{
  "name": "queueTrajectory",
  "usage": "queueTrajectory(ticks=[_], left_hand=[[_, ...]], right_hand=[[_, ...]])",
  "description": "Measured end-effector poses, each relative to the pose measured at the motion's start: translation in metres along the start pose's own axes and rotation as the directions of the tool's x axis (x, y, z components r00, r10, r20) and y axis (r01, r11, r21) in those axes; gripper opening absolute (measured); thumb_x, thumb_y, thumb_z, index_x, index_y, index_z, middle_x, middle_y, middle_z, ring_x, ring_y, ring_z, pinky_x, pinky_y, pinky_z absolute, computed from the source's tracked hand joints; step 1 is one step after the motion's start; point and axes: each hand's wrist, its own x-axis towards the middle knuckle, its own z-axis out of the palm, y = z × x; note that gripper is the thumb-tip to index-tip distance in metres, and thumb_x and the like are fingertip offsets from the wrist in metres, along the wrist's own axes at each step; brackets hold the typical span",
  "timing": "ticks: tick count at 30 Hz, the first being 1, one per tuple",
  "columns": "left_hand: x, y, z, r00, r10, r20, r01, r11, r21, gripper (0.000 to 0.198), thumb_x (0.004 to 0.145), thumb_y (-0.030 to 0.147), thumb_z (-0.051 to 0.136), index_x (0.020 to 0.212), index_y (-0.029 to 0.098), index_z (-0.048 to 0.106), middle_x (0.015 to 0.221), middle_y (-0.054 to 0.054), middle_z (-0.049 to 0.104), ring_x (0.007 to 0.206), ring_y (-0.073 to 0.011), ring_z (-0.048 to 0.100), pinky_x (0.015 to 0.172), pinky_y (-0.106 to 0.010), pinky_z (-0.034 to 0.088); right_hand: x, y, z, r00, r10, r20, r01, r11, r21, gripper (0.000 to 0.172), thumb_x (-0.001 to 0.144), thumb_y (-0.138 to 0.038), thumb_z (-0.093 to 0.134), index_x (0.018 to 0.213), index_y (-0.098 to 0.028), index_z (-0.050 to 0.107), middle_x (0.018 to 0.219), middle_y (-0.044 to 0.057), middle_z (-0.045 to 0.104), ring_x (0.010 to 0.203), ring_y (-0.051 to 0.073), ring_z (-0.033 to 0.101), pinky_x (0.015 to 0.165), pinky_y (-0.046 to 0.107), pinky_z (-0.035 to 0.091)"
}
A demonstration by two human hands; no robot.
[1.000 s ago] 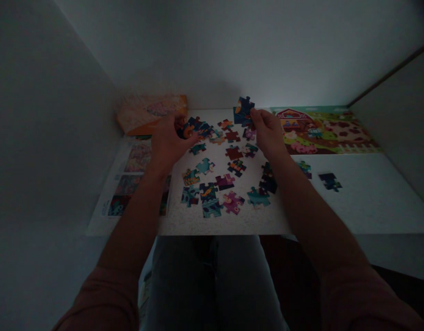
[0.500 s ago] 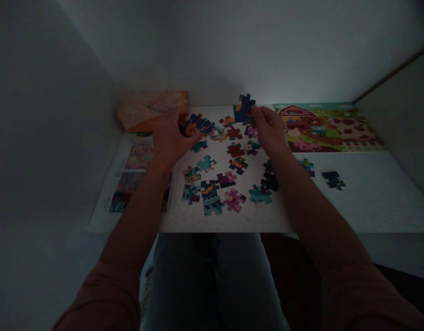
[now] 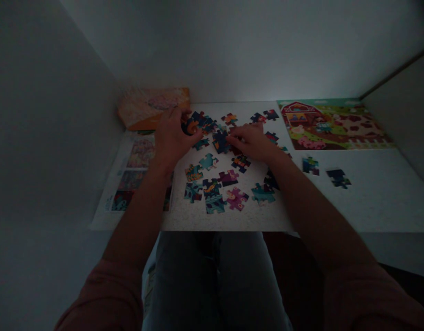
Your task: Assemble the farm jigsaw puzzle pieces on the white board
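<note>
Several loose jigsaw pieces (image 3: 228, 177) lie scattered on a white table (image 3: 370, 202) in dim light. My left hand (image 3: 170, 138) rests curled on a cluster of joined dark pieces (image 3: 198, 123) at the back left. My right hand (image 3: 251, 142) lies low over the middle of the spread, its fingers pinching a dark blue piece (image 3: 220, 141) against the table. More loose pieces sit just behind and beside that hand.
A finished farm puzzle (image 3: 332, 124) lies at the back right. An orange puzzle box (image 3: 151, 106) stands at the back left, with a printed sheet (image 3: 134, 174) in front of it. Two stray pieces (image 3: 337, 177) lie to the right. Walls close in on the left and behind.
My right hand came down and moved left, bringing the dark blue piece from the air to the table beside the left-hand cluster. My left hand stayed in place.
</note>
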Motion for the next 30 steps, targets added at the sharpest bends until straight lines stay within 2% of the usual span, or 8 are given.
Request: queueTrajectory(ticks=[3, 8, 14, 19, 22, 24, 27, 30], left_hand=[[-0.001, 0.000, -0.001, 1.000, -0.006, 0.003, 0.006, 1.000, -0.023, 0.057, 0.090, 0.021, 0.109, 0.136, 0.030, 0.078, 0.135, -0.010, 0.084, 0.137, -0.0442, 0.083, 0.123, -0.063, 0.067], [0.000, 0.000, -0.001, 0.998, -0.041, 0.047, 0.042, 0.999, -0.031, 0.050, 0.097, 0.034, 0.108, 0.136, 0.031, 0.078, 0.137, -0.011, 0.084, 0.145, -0.0452, 0.082, 0.127, -0.063, 0.065], [0.001, -0.006, 0.001, 0.998, -0.025, 0.054, 0.028, 0.998, -0.057, 0.050, 0.097, 0.039, 0.107, 0.138, 0.034, 0.078, 0.138, -0.011, 0.085, 0.147, -0.0430, 0.079, 0.124, -0.059, 0.066], [0.001, -0.009, 0.001, 1.000, 0.014, 0.013, -0.013, 0.997, -0.077, 0.052, 0.093, 0.042, 0.111, 0.134, 0.036, 0.080, 0.132, -0.009, 0.086, 0.137, -0.0408, 0.083, 0.118, -0.058, 0.069], [0.001, -0.008, 0.002, 1.000, 0.005, 0.014, -0.004, 0.995, -0.101, 0.049, 0.093, 0.045, 0.110, 0.129, 0.036, 0.079, 0.127, -0.008, 0.086, 0.137, -0.0410, 0.082, 0.113, -0.058, 0.070], [0.001, -0.008, 0.003, 1.000, 0.001, 0.016, 0.001, 0.994, -0.107, 0.048, 0.092, 0.042, 0.110, 0.128, 0.036, 0.079, 0.125, -0.008, 0.086, 0.137, -0.0413, 0.082, 0.113, -0.058, 0.070], [0.001, -0.007, 0.005, 1.000, 0.009, -0.013, -0.009, 0.998, -0.069, 0.055, 0.086, 0.030, 0.110, 0.131, 0.034, 0.078, 0.127, -0.009, 0.087, 0.130, -0.0407, 0.085, 0.115, -0.059, 0.069], [0.000, -0.005, 0.005, 1.000, 0.017, -0.026, -0.019, 0.998, -0.052, 0.058, 0.085, 0.029, 0.110, 0.133, 0.034, 0.078, 0.127, -0.008, 0.087, 0.129, -0.0404, 0.084, 0.117, -0.059, 0.068]], right_hand=[[-0.001, -0.004, -0.002, 0.998, -0.013, 0.061, 0.013, 1.000, -0.007, 0.043, 0.125, -0.050, 0.064, 0.089, -0.030, 0.076, 0.102, 0.011, 0.085, 0.112, 0.038, 0.078, 0.116, 0.059, 0.053], [-0.004, -0.005, -0.010, 0.994, 0.047, -0.103, -0.050, 0.998, -0.023, 0.040, 0.125, -0.055, 0.068, 0.099, -0.031, 0.085, 0.106, 0.011, 0.088, 0.119, 0.042, 0.079, 0.127, 0.071, 0.048], [0.002, 0.005, -0.017, 0.896, 0.225, -0.384, -0.144, 0.963, 0.227, 0.061, 0.125, -0.082, 0.065, 0.095, -0.031, 0.081, 0.093, 0.008, 0.080, 0.099, 0.034, 0.079, 0.102, 0.054, 0.061], [0.006, 0.014, -0.016, 0.816, 0.298, -0.495, -0.097, 0.915, 0.391, 0.071, 0.120, -0.094, 0.061, 0.090, -0.031, 0.076, 0.083, 0.003, 0.071, 0.081, 0.027, 0.067, 0.084, 0.046, 0.057], [0.003, 0.012, -0.015, 0.846, 0.279, -0.455, -0.108, 0.924, 0.366, 0.066, 0.120, -0.088, 0.063, 0.088, -0.031, 0.073, 0.082, 0.003, 0.070, 0.081, 0.028, 0.065, 0.086, 0.048, 0.057], [0.000, 0.007, -0.018, 0.884, 0.249, -0.396, -0.161, 0.957, 0.242, 0.059, 0.120, -0.080, 0.068, 0.088, -0.031, 0.071, 0.086, 0.005, 0.074, 0.091, 0.031, 0.071, 0.101, 0.054, 0.058], [-0.005, 0.002, -0.024, 0.921, 0.225, -0.318, -0.229, 0.973, 0.026, 0.050, 0.122, -0.068, 0.072, 0.089, -0.030, 0.073, 0.091, 0.009, 0.079, 0.108, 0.038, 0.077, 0.123, 0.066, 0.050], [-0.007, 0.002, -0.025, 0.944, 0.204, -0.258, -0.222, 0.974, -0.046, 0.048, 0.124, -0.064, 0.068, 0.091, -0.031, 0.076, 0.091, 0.010, 0.081, 0.112, 0.041, 0.077, 0.126, 0.071, 0.046]])
